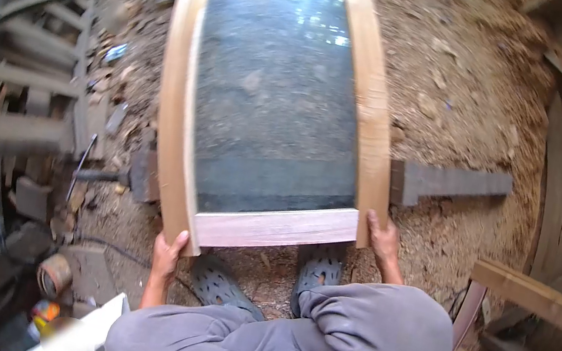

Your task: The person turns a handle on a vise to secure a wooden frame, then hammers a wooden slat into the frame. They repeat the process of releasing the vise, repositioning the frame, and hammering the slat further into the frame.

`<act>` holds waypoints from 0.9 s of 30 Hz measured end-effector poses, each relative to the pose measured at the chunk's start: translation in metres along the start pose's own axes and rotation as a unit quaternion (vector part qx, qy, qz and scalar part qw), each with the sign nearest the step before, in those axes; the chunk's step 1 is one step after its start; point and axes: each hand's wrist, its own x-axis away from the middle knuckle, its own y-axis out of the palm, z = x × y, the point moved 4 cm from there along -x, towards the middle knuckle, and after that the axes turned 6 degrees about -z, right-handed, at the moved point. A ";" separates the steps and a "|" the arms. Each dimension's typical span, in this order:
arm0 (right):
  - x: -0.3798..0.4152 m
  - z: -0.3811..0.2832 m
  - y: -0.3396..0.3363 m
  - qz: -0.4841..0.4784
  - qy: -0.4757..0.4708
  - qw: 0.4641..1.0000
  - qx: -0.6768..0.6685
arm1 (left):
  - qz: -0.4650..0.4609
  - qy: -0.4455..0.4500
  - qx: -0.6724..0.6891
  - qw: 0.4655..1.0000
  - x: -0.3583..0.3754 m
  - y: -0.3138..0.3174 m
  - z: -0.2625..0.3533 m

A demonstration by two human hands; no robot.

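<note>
A wooden window frame (277,228) with a pane of glass (273,110) in it stretches away from me over my feet. Its long side pieces are light brown, and the near crosspiece is paler and pinkish. My left hand (166,259) is closed on the near end of the left side piece (177,89), thumb on top. Around the near end of the right side piece (373,128) my right hand (382,243) is closed too. The fingers under the wood are hidden. Bright reflections show at the far end of the glass.
A dark wooden beam (452,186) lies crosswise beneath the frame. Wood shavings (453,93) cover the ground. Another wooden frame (537,300) stands at right, and boards (20,77) line the left. My clogs (321,269) are below the crosspiece. A rusty can (55,275) sits at lower left.
</note>
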 end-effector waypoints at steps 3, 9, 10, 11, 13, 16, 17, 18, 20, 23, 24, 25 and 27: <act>0.004 -0.013 -0.002 0.009 0.005 1.000 -0.014 | 0.013 -0.023 0.015 1.000 0.001 0.000 -0.007; 0.005 -0.016 -0.004 -0.006 -0.025 0.999 0.018 | 0.065 0.023 0.017 0.998 -0.002 0.009 -0.007; 0.007 -0.013 -0.005 -0.006 -0.020 1.000 0.017 | 0.063 0.019 0.014 0.998 0.000 0.011 -0.005; 0.007 -0.011 -0.005 -0.002 -0.017 1.000 0.018 | 0.065 0.009 0.020 0.998 0.002 0.012 -0.004; 0.003 -0.010 -0.004 -0.001 -0.020 1.000 0.016 | 0.071 0.006 0.026 0.997 0.001 0.013 -0.001; 0.013 -0.015 -0.003 -0.003 -0.037 0.999 -0.013 | 0.080 0.026 0.024 0.996 0.007 0.007 0.000; 0.018 -0.020 -0.008 0.014 -0.021 0.998 0.064 | 0.073 0.019 0.017 0.997 0.007 0.005 -0.001; 0.020 -0.034 -0.013 0.032 -0.009 0.989 0.141 | 0.064 0.017 0.011 0.998 0.005 0.005 -0.001; 0.029 -0.056 -0.030 0.024 -0.007 0.969 0.244 | 0.069 0.030 0.004 0.997 0.001 0.007 -0.003; 0.050 -0.076 -0.063 0.067 0.041 0.923 0.376 | 0.052 0.005 -0.031 0.998 -0.004 0.005 -0.008; 0.054 -0.072 -0.069 0.057 0.028 0.945 0.320 | 0.054 0.005 -0.033 0.998 -0.006 0.006 -0.006; 0.057 -0.071 -0.069 0.044 0.013 0.963 0.264 | 0.055 0.004 -0.031 0.998 -0.005 0.007 -0.004; 0.065 -0.045 -0.049 -0.052 0.099 0.973 0.200 | 0.058 -0.002 -0.043 0.997 -0.005 0.001 -0.008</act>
